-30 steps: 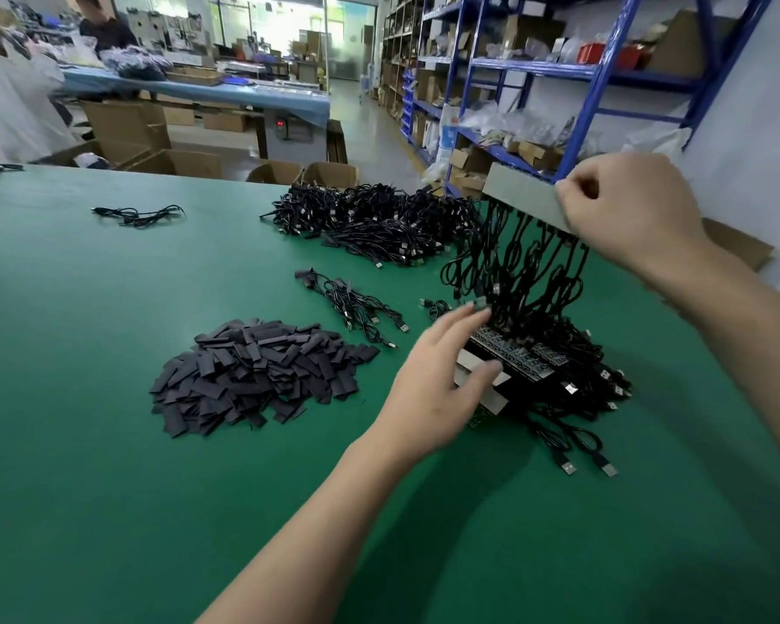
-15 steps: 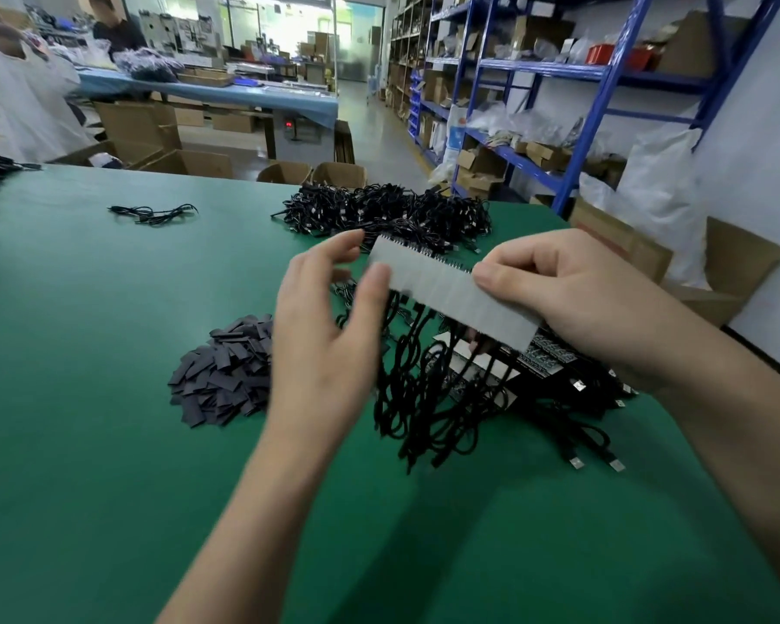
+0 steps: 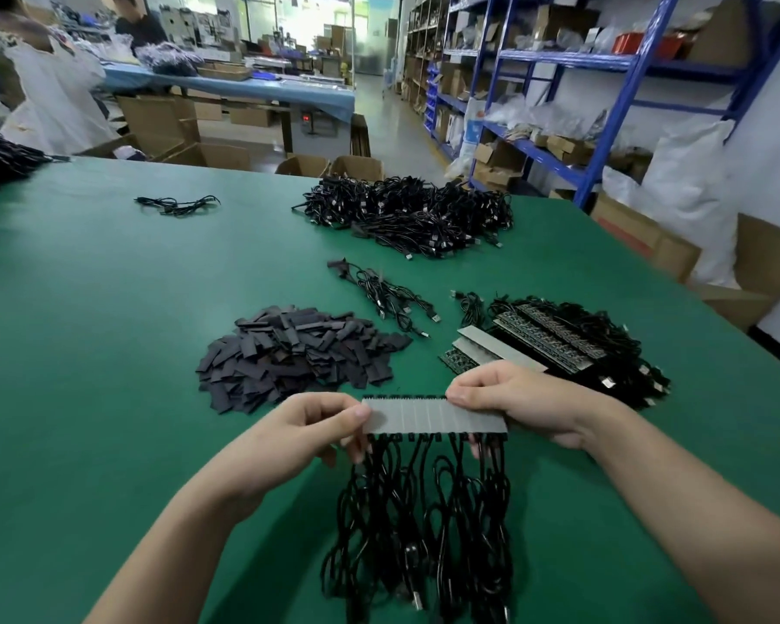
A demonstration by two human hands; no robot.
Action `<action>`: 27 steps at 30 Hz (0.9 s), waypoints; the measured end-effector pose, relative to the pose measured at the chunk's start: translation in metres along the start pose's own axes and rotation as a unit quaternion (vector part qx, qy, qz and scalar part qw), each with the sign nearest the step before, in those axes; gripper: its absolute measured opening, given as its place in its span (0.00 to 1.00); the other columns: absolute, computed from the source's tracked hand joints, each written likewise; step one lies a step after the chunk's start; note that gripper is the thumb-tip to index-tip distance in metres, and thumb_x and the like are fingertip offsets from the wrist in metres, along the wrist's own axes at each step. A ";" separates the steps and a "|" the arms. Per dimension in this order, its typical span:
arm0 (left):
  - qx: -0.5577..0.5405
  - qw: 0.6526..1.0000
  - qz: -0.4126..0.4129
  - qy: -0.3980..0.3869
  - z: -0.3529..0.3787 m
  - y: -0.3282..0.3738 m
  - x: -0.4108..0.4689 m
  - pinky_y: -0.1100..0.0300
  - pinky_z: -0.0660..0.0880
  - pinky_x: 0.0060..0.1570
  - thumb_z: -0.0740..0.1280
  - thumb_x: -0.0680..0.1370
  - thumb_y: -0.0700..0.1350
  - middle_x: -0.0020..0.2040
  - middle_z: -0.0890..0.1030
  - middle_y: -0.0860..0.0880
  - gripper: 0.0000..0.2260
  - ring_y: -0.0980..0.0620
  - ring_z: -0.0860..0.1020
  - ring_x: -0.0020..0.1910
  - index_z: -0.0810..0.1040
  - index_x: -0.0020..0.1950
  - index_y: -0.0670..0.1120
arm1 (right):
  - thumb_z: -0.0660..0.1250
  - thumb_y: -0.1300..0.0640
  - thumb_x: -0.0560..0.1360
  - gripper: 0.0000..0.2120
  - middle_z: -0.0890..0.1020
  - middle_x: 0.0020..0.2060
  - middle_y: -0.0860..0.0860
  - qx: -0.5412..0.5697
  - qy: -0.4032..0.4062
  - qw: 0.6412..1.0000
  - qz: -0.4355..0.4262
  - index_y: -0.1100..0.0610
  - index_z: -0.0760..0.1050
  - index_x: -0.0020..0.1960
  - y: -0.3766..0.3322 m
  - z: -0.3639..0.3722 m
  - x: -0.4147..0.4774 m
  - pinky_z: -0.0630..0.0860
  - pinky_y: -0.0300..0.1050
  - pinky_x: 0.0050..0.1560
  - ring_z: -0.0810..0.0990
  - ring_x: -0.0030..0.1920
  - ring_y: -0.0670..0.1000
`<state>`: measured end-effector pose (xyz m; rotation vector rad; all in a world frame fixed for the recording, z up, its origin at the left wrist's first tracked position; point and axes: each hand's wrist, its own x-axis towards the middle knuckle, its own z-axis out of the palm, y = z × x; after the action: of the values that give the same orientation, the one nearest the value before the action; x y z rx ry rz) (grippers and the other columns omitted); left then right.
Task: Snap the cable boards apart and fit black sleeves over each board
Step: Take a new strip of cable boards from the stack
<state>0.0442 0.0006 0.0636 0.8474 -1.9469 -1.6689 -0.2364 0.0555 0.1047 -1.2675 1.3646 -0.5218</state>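
Note:
A grey strip of joined cable boards (image 3: 428,416) is held level in front of me, its black cables (image 3: 424,524) hanging down onto the green table. My left hand (image 3: 307,434) pinches the strip's left end between thumb and fingers. My right hand (image 3: 523,403) grips the right end, fingers curled over the top edge. A heap of flat black sleeves (image 3: 298,353) lies just beyond my left hand. More board strips with cables (image 3: 546,340) are stacked to the right, past my right hand.
A big tangle of black cables (image 3: 410,213) lies at the far middle of the green table (image 3: 86,353), a few sleeved cables (image 3: 383,295) nearer, and a small loose cable (image 3: 176,204) far left. Blue shelving (image 3: 604,96) stands on the right; a person (image 3: 41,83) stands at far left.
My right hand lifted one strip off the stack and carried it toward me. My left hand left the stack and took the strip's left end. The strip now hangs level, low and close.

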 end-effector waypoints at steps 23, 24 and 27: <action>0.064 0.978 0.090 0.178 0.003 -0.061 0.046 0.56 0.64 0.36 0.60 0.84 0.53 0.33 0.68 0.55 0.18 0.57 0.67 0.34 0.73 0.36 0.51 | 0.62 0.42 0.80 0.09 0.82 0.45 0.42 -0.290 0.216 0.921 -0.143 0.46 0.76 0.51 0.015 0.080 0.084 0.75 0.53 0.57 0.79 0.50 0.48; 0.061 0.976 0.095 0.189 0.007 -0.060 0.046 0.56 0.65 0.36 0.59 0.84 0.53 0.33 0.69 0.55 0.17 0.57 0.67 0.34 0.74 0.36 0.51 | 0.58 0.42 0.81 0.11 0.80 0.44 0.42 -0.314 0.242 0.902 -0.170 0.46 0.75 0.50 0.018 0.086 0.086 0.73 0.51 0.58 0.76 0.49 0.47; 0.045 0.969 0.101 0.223 0.017 -0.057 0.046 0.60 0.67 0.36 0.59 0.84 0.53 0.32 0.72 0.55 0.17 0.59 0.69 0.34 0.75 0.36 0.53 | 0.56 0.45 0.82 0.11 0.74 0.38 0.40 -0.315 0.309 0.871 -0.215 0.47 0.70 0.44 0.027 0.096 0.088 0.67 0.44 0.54 0.71 0.43 0.44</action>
<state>0.0093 -0.0245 0.0016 0.9290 -1.7342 -1.1618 -0.1399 0.0204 0.0198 -2.0886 1.8800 -0.8862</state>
